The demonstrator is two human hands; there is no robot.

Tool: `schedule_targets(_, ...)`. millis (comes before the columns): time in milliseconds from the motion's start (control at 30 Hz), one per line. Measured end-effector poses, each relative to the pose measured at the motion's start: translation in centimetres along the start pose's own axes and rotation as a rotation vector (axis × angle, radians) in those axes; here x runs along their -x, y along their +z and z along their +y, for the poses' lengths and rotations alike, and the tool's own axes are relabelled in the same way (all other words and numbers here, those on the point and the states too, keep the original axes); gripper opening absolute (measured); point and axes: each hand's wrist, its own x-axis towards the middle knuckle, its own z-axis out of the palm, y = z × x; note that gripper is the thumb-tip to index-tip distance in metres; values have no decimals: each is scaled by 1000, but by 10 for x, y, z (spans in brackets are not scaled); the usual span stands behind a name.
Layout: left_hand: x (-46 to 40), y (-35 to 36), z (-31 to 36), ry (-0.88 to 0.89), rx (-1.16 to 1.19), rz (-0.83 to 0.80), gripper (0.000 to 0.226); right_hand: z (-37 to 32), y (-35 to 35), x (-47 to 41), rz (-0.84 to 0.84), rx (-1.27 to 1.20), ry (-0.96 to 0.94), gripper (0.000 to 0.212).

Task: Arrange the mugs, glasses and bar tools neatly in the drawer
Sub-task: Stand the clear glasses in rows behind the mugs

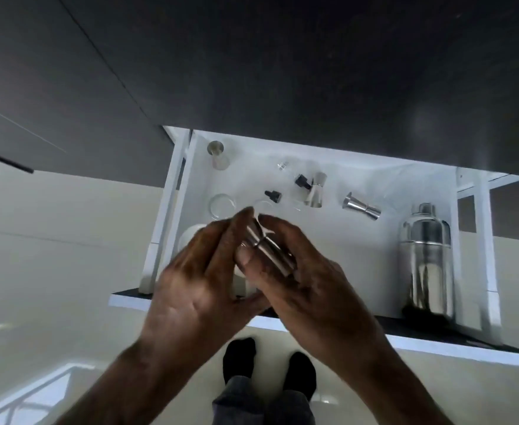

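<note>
Drawer floor, right of middle: the white open drawer [384, 265] is bare between the hands and the tall steel cocktail shaker [426, 265]; widest free patch.
Right side: shaker stands upright near the right wall, narrow gap beside it.
Back middle: two steel hourglass jiggers [315, 190] [361, 205], one upright, one lying, with two small black-capped dropper bottles [273, 196] crowd this strip.
Back left corner: one steel cup on a clear glass [217, 154], room around it.
Left front: clear glasses [221, 205] and a white mug [191, 237], partly hidden.
Above: dark cabinet front [313, 72] overhangs the rear.
</note>
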Motion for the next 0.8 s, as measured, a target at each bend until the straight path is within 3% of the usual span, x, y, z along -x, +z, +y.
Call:
schedule_targets(100,-1,31,29,12,114,-74,63,19,-16,16,160,-1,16,37)
schedule_targets(233,-31,44,24,-47,205,-483,92,64,-56,14,232,-77,194,23)
schedule_targets(367,-82,63,-30,-137,-209,-412,84,127,-87,-11,386,505,231,21)
schedule_targets(500,-86,97,-62,-204,-372,-722,76,178,-87,-32,199,737,199,20)
schedule_targets(700,-71,100,-79,-166,-291,-653,68,190,-79,-46,70,881,166,26)
schedule_targets(800,-72,101,-81,-198,-338,-702,69,182,-77,-48,-19,877,241,42)
